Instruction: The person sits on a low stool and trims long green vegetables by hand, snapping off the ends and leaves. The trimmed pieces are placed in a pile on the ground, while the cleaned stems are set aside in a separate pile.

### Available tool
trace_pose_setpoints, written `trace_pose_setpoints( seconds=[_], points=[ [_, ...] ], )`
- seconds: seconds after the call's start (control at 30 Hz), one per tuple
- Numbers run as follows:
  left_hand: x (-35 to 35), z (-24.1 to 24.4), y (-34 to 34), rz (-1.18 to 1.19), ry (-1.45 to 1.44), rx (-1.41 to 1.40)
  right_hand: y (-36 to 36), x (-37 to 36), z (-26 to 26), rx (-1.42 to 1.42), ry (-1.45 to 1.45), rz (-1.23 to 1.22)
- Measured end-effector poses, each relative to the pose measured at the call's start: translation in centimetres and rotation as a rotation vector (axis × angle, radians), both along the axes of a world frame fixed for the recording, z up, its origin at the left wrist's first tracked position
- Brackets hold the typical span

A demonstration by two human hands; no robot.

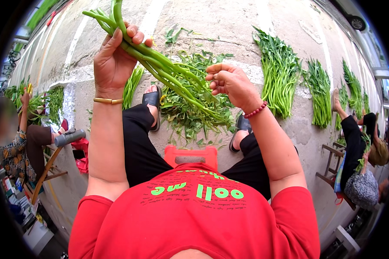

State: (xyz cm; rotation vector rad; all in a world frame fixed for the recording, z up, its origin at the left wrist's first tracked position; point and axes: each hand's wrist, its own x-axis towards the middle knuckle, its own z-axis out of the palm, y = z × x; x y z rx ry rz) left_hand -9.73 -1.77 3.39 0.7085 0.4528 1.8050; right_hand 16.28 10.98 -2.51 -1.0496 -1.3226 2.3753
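My left hand [116, 58] grips a bunch of green water spinach stems [162, 66] near their thick cut ends. The bunch slants down to the right, and its thin tips carry few leaves. Beside these tips is my right hand [231, 82], its fingers curled; whether they pinch a stem or leaf cannot be told. Below the bunch, a loose heap of plucked leaves [184, 119] lies on the concrete between my sandalled feet. More stems [133, 84] lie on the ground behind my left forearm, partly hidden by it.
To the right lie a large leafy bundle [278, 74] and a smaller bundle [319, 94], with others beyond. A red plastic stool [191, 152] is beneath me. At left, a seated person [13, 152] handles greens near a grey bottle [69, 137]. Other people sit at far right.
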Motion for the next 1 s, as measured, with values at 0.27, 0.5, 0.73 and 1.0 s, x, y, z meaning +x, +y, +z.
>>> trace_pose_setpoints(
  seconds=[0.27,0.5,0.73,1.0],
  points=[
    [0.6,0.2,0.1,0.012,0.055,-0.041,-1.0,-0.5,-0.3,0.178,-0.012,0.156],
    [0.6,0.0,0.2,-0.013,0.056,-0.015,-1.7,-0.4,0.0,0.495,-0.091,0.228],
    [1.9,0.3,0.4,-0.083,0.113,0.027,-0.5,-0.8,-0.7,0.357,-0.164,0.002],
    [0.4,0.2,0.0,-0.114,0.007,0.087,0.5,-0.2,0.8,-0.016,0.028,-0.052]
  ],
)
